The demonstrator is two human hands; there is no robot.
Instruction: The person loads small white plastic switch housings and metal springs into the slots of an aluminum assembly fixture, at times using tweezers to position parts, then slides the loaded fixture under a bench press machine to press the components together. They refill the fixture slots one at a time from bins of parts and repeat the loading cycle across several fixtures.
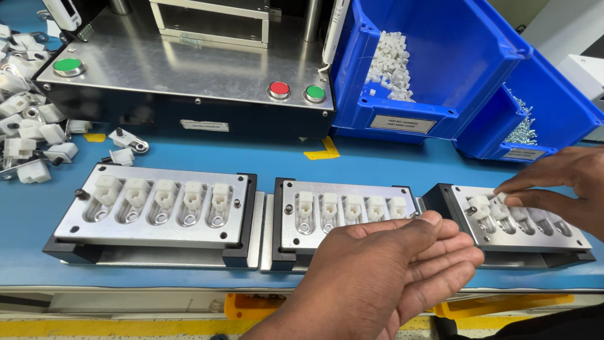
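Note:
Three metal fixture plates lie in a row on the blue table: a left one [151,232], a middle one [345,187] and a right one [569,242]. Each holds a row of white plastic parts [162,192] seated on metal pieces. My right hand [563,186] reaches in from the right, its fingertips pinching a white plastic part [501,203] on the right plate. My left hand [390,271] hovers cupped over the front of the middle plate, fingers pointing right. What lies in its palm is hidden.
Behind the plates stands a metal press base [189,69] with a red button [279,89] and two green buttons [68,65]. A blue bin [453,56] holds small white pieces, another blue bin [560,107] holds screws. Finished parts [28,126] are piled at the left.

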